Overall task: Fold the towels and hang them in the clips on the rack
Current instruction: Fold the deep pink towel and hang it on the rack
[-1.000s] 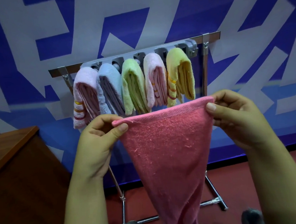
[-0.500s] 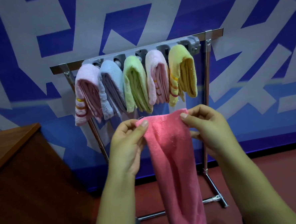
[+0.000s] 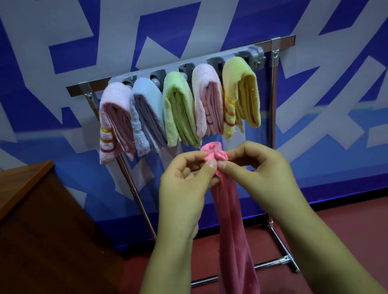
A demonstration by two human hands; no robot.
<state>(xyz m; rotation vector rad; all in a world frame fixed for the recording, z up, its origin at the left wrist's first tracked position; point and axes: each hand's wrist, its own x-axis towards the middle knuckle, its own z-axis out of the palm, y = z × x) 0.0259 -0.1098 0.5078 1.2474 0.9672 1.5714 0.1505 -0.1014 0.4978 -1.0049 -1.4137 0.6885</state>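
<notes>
Both hands (image 3: 214, 168) have bunched pink towel (image 3: 230, 212) together

Hands (image 3: 214, 168) bunched towel (image 3: 229, 213) together.

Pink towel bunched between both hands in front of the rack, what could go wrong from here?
1. The pink towel is pinched only at its gathered top by the left hand and right hand; the long tail hangs loose and may unfold.
2. All five hung towels crowd the clip bar; only its right end looks free, beside the yellow towel, which might get knocked.
</notes>
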